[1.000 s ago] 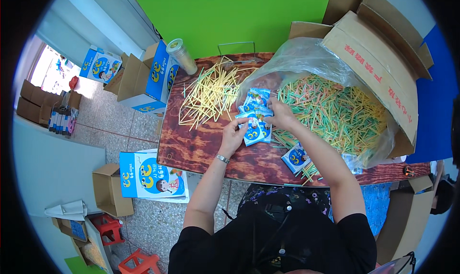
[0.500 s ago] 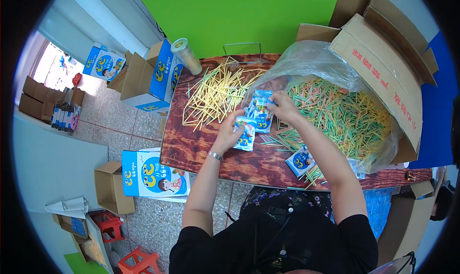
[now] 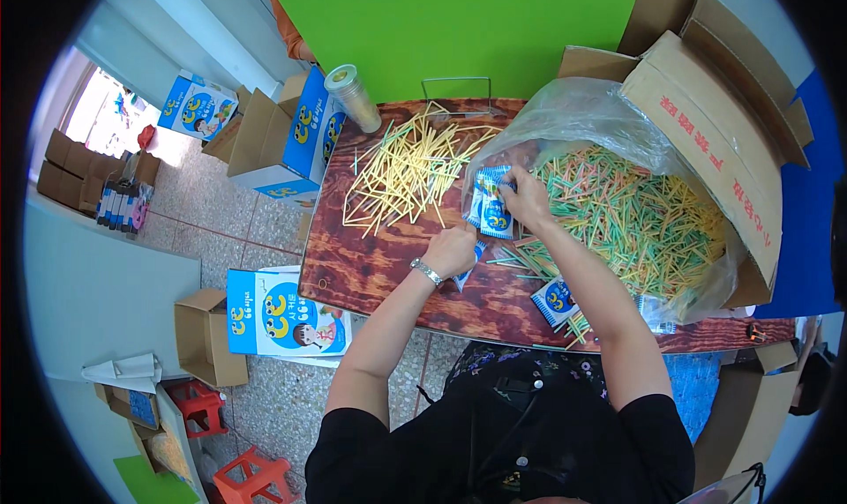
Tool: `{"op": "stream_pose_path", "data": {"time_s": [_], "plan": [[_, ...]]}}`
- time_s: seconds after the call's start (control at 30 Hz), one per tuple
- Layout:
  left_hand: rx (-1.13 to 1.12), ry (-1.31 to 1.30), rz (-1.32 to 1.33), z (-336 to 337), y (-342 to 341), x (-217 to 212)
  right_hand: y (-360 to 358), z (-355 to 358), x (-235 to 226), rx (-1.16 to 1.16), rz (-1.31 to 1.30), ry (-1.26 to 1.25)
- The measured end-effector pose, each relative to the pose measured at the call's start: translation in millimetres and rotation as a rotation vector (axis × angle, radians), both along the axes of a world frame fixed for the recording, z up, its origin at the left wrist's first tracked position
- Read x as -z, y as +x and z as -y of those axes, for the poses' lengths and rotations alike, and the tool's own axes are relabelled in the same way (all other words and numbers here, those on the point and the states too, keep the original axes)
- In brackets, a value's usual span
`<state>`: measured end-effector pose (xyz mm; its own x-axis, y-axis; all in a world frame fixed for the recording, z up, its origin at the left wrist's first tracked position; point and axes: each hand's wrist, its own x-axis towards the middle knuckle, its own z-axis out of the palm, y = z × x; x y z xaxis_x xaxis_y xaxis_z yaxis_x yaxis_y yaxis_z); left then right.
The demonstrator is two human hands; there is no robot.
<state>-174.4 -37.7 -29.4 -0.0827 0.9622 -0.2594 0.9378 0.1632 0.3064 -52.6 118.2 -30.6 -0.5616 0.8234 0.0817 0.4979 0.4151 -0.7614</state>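
My right hand (image 3: 527,197) grips small blue and white packets (image 3: 490,206) at the mouth of a clear plastic bag (image 3: 582,116) full of green, yellow and orange sticks (image 3: 644,222). My left hand (image 3: 450,250) is closed on another blue packet (image 3: 466,275) just below, over the dark wooden table (image 3: 371,266). A loose heap of yellow and green sticks (image 3: 406,169) lies on the table to the left of both hands. One more blue packet (image 3: 554,298) lies near the table's front edge beside my right forearm.
The bag sits in an open cardboard box (image 3: 723,125) at the right. A cylindrical tin (image 3: 351,97) stands at the table's back left corner. Blue and white cartons (image 3: 300,142) and a printed box (image 3: 282,314) stand on the tiled floor left. Red stools (image 3: 243,477) below.
My left hand has drawn back toward me with one packet, away from the bundle. My right hand stays at the bag's mouth holding the other packets.
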Motion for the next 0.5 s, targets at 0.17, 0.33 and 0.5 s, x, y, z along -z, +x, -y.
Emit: {"op": "stream_pose_path", "data": {"time_s": [0.17, 0.33, 0.5], "plan": [[-0.033, 0.043, -0.002, 16, -6, -5, -1, -4, 14, 0.116, -0.016, 0.113], [-0.205, 0.526, 0.533, 37, 3, -25, 20, 3, -14, 0.021, 0.017, 0.124], [-0.298, 0.646, 0.923, 23, 50, -40, 83, 20, -74, -0.303, -0.273, -0.002]]}}
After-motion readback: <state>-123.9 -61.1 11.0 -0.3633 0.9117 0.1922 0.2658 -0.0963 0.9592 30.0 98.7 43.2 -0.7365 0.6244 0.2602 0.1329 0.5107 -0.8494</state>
